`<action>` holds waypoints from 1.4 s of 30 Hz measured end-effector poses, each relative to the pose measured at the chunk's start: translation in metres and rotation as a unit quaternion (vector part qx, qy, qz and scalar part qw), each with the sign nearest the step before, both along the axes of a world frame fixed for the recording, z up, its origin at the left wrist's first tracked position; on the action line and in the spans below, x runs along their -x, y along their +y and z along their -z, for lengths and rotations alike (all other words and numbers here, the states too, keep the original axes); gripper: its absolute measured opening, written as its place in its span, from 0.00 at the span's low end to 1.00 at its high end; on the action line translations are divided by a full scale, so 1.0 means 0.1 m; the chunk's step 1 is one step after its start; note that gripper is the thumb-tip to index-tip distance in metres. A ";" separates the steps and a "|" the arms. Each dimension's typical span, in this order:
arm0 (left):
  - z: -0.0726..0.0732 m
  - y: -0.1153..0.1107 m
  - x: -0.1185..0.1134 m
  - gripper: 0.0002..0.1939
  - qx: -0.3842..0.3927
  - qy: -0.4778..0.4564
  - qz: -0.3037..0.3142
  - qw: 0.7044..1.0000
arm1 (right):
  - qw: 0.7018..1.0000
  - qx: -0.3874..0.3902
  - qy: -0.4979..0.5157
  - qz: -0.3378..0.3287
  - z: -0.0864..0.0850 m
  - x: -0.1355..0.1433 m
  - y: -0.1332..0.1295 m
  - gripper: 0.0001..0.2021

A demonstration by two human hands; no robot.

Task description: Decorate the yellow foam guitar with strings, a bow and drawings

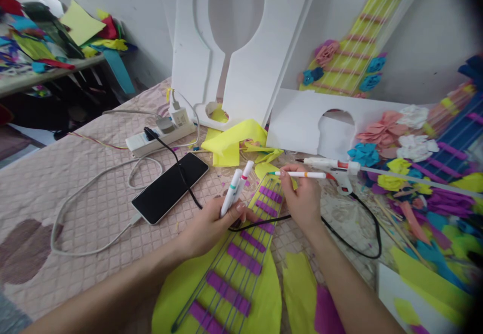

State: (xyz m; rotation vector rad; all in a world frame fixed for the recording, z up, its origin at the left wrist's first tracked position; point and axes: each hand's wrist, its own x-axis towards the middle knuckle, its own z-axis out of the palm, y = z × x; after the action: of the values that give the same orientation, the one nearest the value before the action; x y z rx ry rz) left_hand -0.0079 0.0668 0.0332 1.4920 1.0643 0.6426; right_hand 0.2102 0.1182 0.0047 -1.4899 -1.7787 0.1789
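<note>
Nearest: yellow cutout lies on the quilted cloth, wide rounded body at the bottom edge of my view, long neck narrowing away from me. Its surface looks matte and smooth. Purple strips cross it like frets, the lower ones longer, a few set at a slant. Thin dark lines run lengthwise over them, drawing closer together toward the narrow end.

Left hand: closed around a pair of white pens, one banded teal, one pinkish red, both slanting up over the neck's left side. Black cable crosses the neck beside these fingers.

Right hand: pinching an orange-banded pen nearly level, green tip pointing left at the neck's far end. I cannot tell whether the tip touches.

Left of the hands, a dark-screened phone with a cable across it; power strip beyond. Right of the right hand, a white glue gun on its side.

Farther: crumpled yellow paper, paper flowers at right, white panel with a cut-out shape standing upright, and a decorated yellow neck leaning at the wall. Far left, a side table heaped with coloured scraps.
</note>
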 end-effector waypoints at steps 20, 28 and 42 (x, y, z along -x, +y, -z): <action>-0.01 0.01 0.00 0.23 0.006 -0.013 -0.009 1.000 | 1.000 -0.008 -0.006 -0.010 -0.01 0.01 0.00 0.07; 0.02 0.00 0.00 0.21 0.017 -0.016 -0.005 1.000 | 1.000 -0.016 -0.010 -0.012 -0.02 0.02 0.00 0.07; 0.03 0.01 -0.01 0.20 0.000 -0.015 -0.001 1.000 | 0.999 -0.039 -0.016 -0.009 -0.02 0.01 0.01 0.06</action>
State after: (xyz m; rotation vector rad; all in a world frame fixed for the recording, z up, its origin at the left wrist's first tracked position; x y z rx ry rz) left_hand -0.0070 0.0674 0.0303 1.4765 1.0434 0.6646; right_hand 0.2088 0.1187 0.0063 -1.4293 -1.8059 0.0946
